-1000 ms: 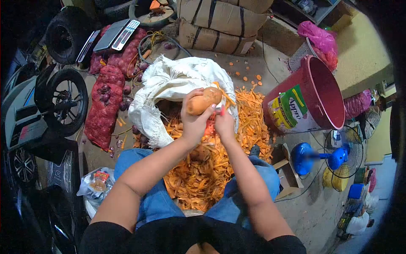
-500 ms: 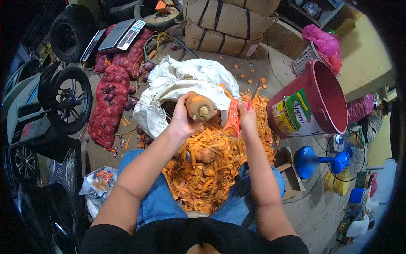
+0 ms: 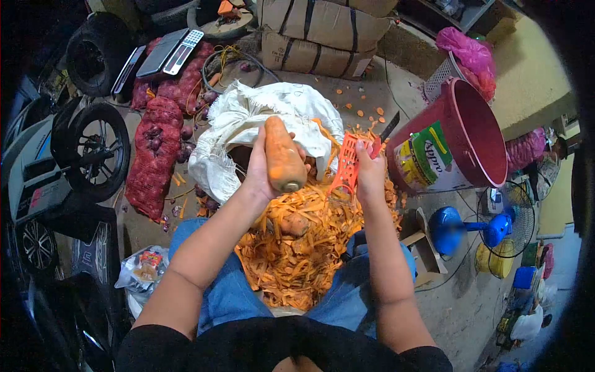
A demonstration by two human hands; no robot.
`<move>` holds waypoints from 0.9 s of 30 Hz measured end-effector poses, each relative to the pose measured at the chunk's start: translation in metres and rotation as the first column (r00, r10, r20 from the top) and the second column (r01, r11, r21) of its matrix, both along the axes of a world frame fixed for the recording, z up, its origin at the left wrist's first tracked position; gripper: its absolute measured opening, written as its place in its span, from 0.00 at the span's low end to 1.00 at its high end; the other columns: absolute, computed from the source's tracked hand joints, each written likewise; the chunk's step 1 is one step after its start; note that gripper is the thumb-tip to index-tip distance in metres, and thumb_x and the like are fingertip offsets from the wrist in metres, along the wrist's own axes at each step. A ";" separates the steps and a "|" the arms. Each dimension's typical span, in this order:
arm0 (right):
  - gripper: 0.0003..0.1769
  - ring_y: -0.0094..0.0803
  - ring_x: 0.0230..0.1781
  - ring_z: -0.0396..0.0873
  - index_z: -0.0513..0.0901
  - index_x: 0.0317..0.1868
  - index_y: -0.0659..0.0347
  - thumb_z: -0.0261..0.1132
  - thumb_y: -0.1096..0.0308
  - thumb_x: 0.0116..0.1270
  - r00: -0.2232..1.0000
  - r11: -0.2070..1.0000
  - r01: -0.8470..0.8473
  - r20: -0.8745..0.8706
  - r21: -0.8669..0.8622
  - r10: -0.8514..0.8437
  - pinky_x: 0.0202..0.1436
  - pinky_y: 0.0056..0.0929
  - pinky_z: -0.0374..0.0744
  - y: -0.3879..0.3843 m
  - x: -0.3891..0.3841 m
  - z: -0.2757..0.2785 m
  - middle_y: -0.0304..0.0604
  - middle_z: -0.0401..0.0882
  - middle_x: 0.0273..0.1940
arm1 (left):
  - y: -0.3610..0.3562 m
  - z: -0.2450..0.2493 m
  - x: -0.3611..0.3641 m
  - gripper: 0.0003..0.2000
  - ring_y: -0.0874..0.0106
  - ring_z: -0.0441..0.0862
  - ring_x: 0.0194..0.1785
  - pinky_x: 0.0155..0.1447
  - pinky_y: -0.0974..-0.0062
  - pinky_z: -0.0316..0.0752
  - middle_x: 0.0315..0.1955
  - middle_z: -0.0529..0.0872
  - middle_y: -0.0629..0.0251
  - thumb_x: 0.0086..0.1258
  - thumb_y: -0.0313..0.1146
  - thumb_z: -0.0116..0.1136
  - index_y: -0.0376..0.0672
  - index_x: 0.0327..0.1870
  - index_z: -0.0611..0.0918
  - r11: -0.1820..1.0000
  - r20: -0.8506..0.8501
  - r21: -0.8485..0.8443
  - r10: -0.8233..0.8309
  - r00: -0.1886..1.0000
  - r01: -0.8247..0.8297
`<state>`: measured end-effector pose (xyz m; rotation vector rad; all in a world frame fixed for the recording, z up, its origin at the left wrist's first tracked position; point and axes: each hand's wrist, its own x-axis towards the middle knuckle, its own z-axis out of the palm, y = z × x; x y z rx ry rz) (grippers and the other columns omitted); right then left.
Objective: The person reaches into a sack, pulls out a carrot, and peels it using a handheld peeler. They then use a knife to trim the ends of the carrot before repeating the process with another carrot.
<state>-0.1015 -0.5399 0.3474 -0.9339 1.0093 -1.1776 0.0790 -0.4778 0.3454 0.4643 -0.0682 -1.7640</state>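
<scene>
My left hand [image 3: 256,172] is wrapped round a thick carrot [image 3: 284,156], its blunt stem end pointing down toward me. The carrot's skin looks partly peeled. In my right hand [image 3: 370,178] is an orange-red slotted peeler [image 3: 347,162], angled down and left. A knife [image 3: 390,126] with a dark blade and red handle is also held there, blade up and right. The peeler and the carrot are apart. Below both hands lies a heap of carrot peelings [image 3: 291,266], with another carrot [image 3: 295,224] partly buried in it. Behind is an open white woven sack [image 3: 291,99].
A dark red bucket [image 3: 455,133] stands at the right, with a blue fan [image 3: 471,232] nearer me. Red net bags of onions [image 3: 155,155] lie at the left beside a motorbike wheel [image 3: 99,152]. Strapped cartons [image 3: 316,56] are stacked at the back.
The carrot has turned from end-on to lengthwise, its tip now up and away from me. The knife blade shows more clearly beside my right hand. The whole view has shifted slightly.
</scene>
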 end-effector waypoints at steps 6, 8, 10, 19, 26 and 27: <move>0.12 0.20 0.24 0.71 0.71 0.33 0.66 0.54 0.64 0.59 0.999 0.999 0.035 0.025 0.014 -0.035 0.28 0.21 0.71 0.001 -0.001 0.007 0.37 0.72 0.27 | -0.002 0.013 -0.006 0.26 0.68 0.74 0.31 0.35 0.68 0.74 0.28 0.74 0.61 0.59 0.57 0.33 0.41 0.42 0.67 0.990 0.038 -0.068 0.129 0.991 -0.126; 0.12 0.20 0.24 0.71 0.71 0.33 0.66 0.54 0.63 0.59 0.998 0.996 0.064 0.015 0.056 -0.065 0.28 0.21 0.71 0.003 0.002 0.014 0.37 0.72 0.26 | -0.005 0.001 -0.006 0.25 0.69 0.73 0.31 0.36 0.71 0.74 0.28 0.74 0.62 0.60 0.56 0.34 0.39 0.42 0.68 0.995 0.082 -0.070 0.081 0.993 -0.075; 0.13 0.20 0.24 0.71 0.72 0.32 0.66 0.54 0.63 0.59 0.996 0.992 0.089 0.000 0.093 -0.089 0.28 0.21 0.71 0.002 0.002 0.018 0.37 0.72 0.26 | -0.004 -0.003 -0.010 0.25 0.67 0.74 0.30 0.37 0.72 0.74 0.28 0.74 0.59 0.61 0.54 0.34 0.38 0.42 0.68 0.998 0.002 0.060 0.030 1.000 -0.030; 0.13 0.19 0.23 0.70 0.72 0.32 0.66 0.52 0.62 0.60 0.978 0.984 0.163 0.119 0.074 -0.171 0.27 0.20 0.70 -0.004 0.001 0.012 0.36 0.72 0.26 | -0.006 -0.021 -0.022 0.22 0.63 0.76 0.36 0.40 0.65 0.73 0.33 0.76 0.55 0.64 0.48 0.32 0.38 0.44 0.68 0.982 0.058 0.186 -0.037 0.998 0.026; 0.13 0.18 0.23 0.68 0.72 0.31 0.66 0.52 0.63 0.60 0.983 0.983 0.175 0.053 0.051 -0.177 0.26 0.20 0.68 -0.004 0.007 0.012 0.34 0.71 0.25 | 0.004 -0.019 -0.040 0.23 0.64 0.76 0.36 0.40 0.65 0.73 0.34 0.76 0.57 0.61 0.52 0.36 0.40 0.46 0.68 0.960 -0.049 0.200 -0.188 0.981 0.194; 0.13 0.18 0.23 0.68 0.72 0.30 0.66 0.52 0.63 0.60 0.985 0.984 0.171 0.020 0.058 -0.172 0.26 0.20 0.68 -0.005 0.007 0.013 0.35 0.71 0.25 | 0.003 -0.023 -0.041 0.23 0.64 0.76 0.35 0.40 0.65 0.73 0.34 0.76 0.57 0.62 0.51 0.36 0.41 0.46 0.68 0.955 0.025 0.231 -0.198 0.980 0.188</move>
